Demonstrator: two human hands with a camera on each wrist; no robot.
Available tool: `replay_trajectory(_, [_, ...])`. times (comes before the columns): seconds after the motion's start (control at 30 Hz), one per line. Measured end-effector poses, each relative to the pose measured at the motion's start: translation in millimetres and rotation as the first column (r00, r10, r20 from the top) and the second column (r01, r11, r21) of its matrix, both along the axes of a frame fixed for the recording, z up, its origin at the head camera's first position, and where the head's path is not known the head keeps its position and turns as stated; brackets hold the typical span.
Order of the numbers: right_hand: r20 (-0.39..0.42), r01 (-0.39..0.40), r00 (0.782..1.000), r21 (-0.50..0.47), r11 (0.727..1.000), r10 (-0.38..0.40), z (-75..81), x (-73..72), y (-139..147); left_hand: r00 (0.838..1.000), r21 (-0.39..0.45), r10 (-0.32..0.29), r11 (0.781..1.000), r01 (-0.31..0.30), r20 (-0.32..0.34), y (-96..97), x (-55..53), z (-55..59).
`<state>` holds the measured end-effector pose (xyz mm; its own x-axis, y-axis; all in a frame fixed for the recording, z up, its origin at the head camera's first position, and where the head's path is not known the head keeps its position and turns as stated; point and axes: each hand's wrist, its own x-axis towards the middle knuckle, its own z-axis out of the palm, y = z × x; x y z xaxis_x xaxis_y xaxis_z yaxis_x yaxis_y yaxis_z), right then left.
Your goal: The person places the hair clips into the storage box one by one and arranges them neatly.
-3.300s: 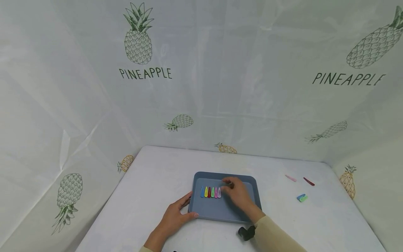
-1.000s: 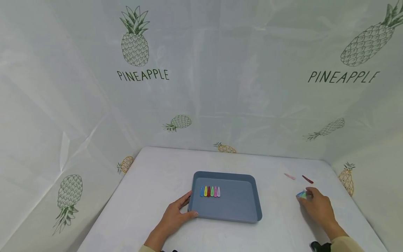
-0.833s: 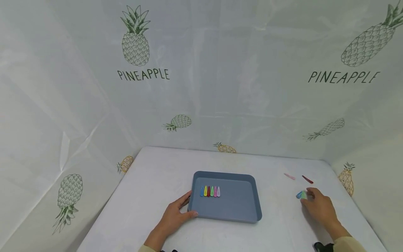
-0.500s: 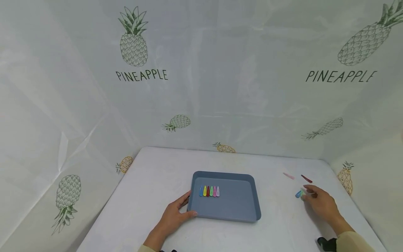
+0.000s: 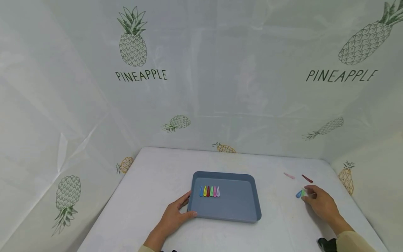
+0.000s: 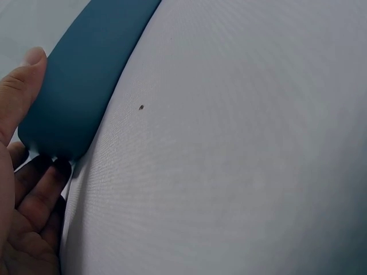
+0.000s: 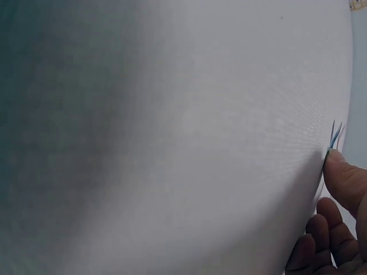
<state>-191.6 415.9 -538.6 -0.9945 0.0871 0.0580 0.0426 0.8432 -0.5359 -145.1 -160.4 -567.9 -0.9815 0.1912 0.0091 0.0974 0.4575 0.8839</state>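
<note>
My left hand (image 5: pixel 174 216) holds the near-left corner of a blue-grey tray (image 5: pixel 228 212). In the left wrist view its thumb (image 6: pixel 22 86) lies over the tray's rim and the fingers curl beneath. A row of snap hair clips (image 5: pixel 209 191) lies in the tray: blue, yellow, red, green, pink and pale pink. At the right, my right hand (image 5: pixel 322 204) pinches a green hair clip (image 5: pixel 303 193) by its near end, low over the table. Right beside that clip is a blue hair clip (image 5: pixel 298 194). In the right wrist view my thumb (image 7: pixel 344 175) partly hides the clips.
Farther back on the white table (image 5: pixel 163 168) lie a pink hair clip (image 5: pixel 289 175) and a dark red hair clip (image 5: pixel 307 178). A pineapple-print sheet (image 5: pixel 201 87) hangs behind the table and along both sides.
My right hand has gone from the tray to the clips at the right. The green clip has turned and now fans apart from the blue one. My left hand stays on the tray.
</note>
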Motion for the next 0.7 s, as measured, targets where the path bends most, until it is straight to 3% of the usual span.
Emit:
replay_trajectory(0.33, [-0.006, -0.032, 0.999, 0.034, 0.999, 0.032, 0.6, -1.0, 0.4, 1.0, 0.001, -0.003, 1.0, 0.003, -0.006, -0.8, -1.0, -2.7])
replay_trajectory(0.7, [-0.028, -0.01, 1.0, 0.017, 1.0, 0.011, -0.5, -1.6, -1.3, 1.0, -0.013, 0.003, 1.0, -0.003, -0.002, -0.3, -0.2, 0.5])
